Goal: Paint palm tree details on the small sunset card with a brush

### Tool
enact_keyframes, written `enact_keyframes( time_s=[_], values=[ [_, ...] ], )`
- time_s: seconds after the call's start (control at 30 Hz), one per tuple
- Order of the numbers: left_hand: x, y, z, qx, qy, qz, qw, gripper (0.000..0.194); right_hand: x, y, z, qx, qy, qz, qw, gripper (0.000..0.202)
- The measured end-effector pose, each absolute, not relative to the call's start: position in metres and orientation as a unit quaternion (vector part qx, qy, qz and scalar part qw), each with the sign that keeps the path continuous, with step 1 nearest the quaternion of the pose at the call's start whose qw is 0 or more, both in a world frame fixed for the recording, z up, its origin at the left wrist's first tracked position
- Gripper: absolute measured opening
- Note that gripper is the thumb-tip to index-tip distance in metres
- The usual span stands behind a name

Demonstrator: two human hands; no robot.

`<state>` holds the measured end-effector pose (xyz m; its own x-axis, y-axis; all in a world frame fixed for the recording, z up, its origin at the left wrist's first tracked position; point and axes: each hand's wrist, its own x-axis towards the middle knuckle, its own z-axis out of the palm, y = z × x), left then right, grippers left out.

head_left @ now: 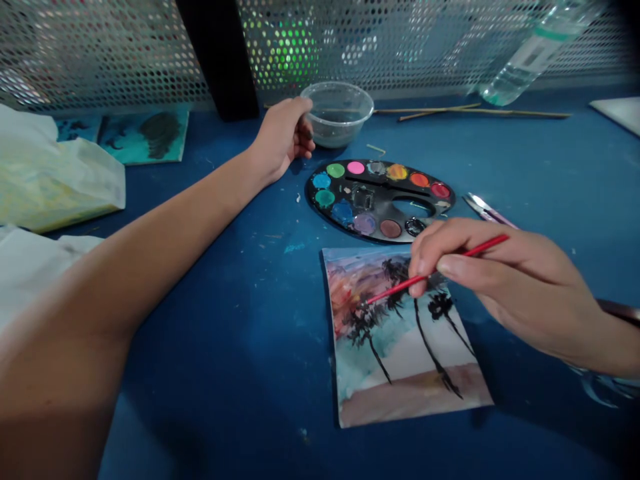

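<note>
My right hand [505,280] pinches a thin red paintbrush [400,287] between thumb and fingers. Its tip meets the dark palm crown at the left of a small painting [365,407], which shows black palm trees against a pink, blue and teal sky. At the back, my left hand [287,137] is curled against the left side of a clear plastic bowl [345,120] of greyish water, thumb at the rim. Between the bowl and the painting lies a black oval palette [380,197] with round wells of many colours.
Another brush [487,210] lies right of the palette. Thin sticks [450,112] and a leaning plastic bottle [530,57] are at the back by a perforated metal panel [400,40]. At left are crumpled paper [60,173] and teal painted pieces [145,137] on the blue table [240,373].
</note>
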<state>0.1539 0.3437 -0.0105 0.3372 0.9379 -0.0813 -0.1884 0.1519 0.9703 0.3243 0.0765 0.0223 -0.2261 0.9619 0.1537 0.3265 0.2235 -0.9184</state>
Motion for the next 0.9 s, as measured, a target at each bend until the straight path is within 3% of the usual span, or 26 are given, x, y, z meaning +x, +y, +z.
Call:
enact_keyframes(
  time_s=[0.27, 0.43, 0.9],
  values=[
    [0.1553, 0.3447, -0.0116, 0.485, 0.375, 0.435, 0.659, 0.031, 0.3239, 0.0746, 0.0224, -0.465, -0.727, 0.387, 0.324, 0.018],
    [0.1558, 0.3456, -0.0131, 0.482, 0.370, 0.438, 0.662, 0.032, 0.3210, 0.0732, 0.0225, -0.475, -0.709, 0.378, 0.360, 0.019],
    [0.1540, 0.3457, -0.0109, 0.484, 0.382, 0.430, 0.659, 0.037, 0.3183, 0.0723, 0.0230, -0.476, -0.722, 0.373, 0.337, 0.019]
  ],
)
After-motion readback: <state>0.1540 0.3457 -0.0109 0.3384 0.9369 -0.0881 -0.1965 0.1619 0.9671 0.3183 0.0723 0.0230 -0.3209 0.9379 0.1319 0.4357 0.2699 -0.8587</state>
